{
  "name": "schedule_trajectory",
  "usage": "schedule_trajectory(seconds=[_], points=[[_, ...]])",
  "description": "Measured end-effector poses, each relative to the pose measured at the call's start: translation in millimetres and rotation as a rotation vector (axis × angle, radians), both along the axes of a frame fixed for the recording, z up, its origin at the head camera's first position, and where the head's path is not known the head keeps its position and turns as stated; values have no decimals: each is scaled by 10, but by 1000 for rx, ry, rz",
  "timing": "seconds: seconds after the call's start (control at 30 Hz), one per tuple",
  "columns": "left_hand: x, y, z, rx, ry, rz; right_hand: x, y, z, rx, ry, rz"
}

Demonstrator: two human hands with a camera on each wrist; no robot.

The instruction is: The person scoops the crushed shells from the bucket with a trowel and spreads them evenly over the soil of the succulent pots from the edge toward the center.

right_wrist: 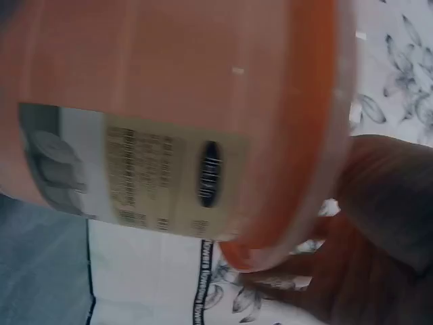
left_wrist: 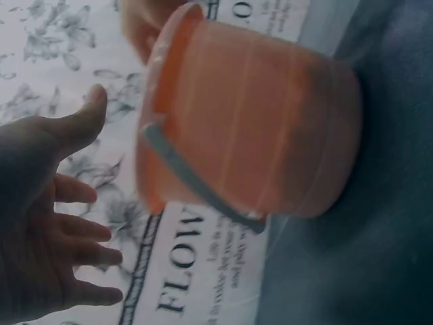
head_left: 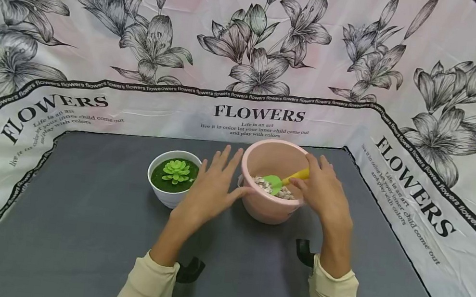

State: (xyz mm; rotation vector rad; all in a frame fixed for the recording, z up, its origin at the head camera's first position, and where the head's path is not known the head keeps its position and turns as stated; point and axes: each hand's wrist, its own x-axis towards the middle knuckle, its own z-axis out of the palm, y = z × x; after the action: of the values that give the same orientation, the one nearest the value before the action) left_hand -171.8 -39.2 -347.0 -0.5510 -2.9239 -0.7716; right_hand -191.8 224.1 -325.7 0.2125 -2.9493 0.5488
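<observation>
1. The left hand (head_left: 211,187) spreads its fingers apart, empty, at the pink bucket's (head_left: 266,211) nine o'clock, just beside it.
2. The right hand (head_left: 326,191), at three o'clock, has thumb and fingers about the toy shovel's (head_left: 275,183) yellow handle; whether they pinch it I cannot tell.
3. The bucket stands on a grey surface (head_left: 94,230); floral fabric (head_left: 159,111) rises at twelve o'clock.
4. Count: two hands, one bucket holding pebbles (head_left: 262,184), one shovel, one potted succulent (head_left: 176,171) at nine o'clock.

Smooth plastic bucket (head_left: 267,211), plastic shovel (head_left: 279,184), matt tabletop (head_left: 81,229)
</observation>
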Motion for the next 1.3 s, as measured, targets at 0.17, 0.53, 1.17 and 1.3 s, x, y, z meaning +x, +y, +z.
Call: schedule_trajectory(seconds=[0.17, 0.53, 1.17, 1.3], points=[[-56, 116, -128, 15, 4, -36, -115, -65, -109, 40, 127, 125], [-79, 227, -150, -6, -3, -18, -288, -179, -113, 236, 2, 88], [-103, 254, -176, -3, 5, 9, -91, 71, 136, 140, 238, 31], [-108, 250, -177, -1, 23, -4, -34, 133, 181, 107, 264, 22]])
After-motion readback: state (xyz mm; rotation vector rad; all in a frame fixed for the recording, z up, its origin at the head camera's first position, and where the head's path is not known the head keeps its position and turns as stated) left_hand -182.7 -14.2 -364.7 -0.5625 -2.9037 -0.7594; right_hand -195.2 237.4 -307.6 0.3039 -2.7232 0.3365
